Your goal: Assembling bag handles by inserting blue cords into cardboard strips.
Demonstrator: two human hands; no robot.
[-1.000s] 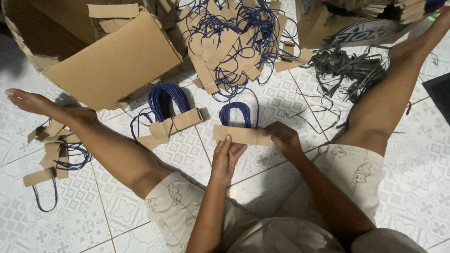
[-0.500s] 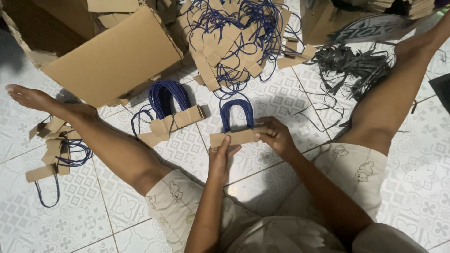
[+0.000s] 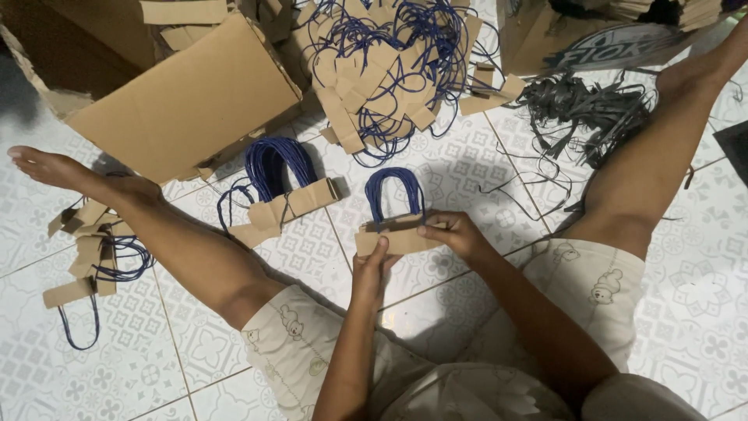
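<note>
I sit on a tiled floor with my legs spread. Between them a small stack of brown card strips with blue cord loops (image 3: 395, 218) stands on the floor. My left hand (image 3: 369, 269) holds the stack's lower left edge, thumb up against the card. My right hand (image 3: 453, 234) pinches its right end from the side. The blue loops (image 3: 395, 191) arch away from me above the card.
A second bundle of blue-looped card strips (image 3: 282, 195) lies left of it. A big tangled heap of the same pieces (image 3: 389, 62) sits ahead. An open cardboard box (image 3: 187, 101) stands at left, black strips (image 3: 592, 109) at right, loose pieces (image 3: 89, 257) beyond my left leg.
The stack has been drawn closer to me and squared up. My left hand slid from lying flat below it to gripping its edge; the right hand stayed on its right end.
</note>
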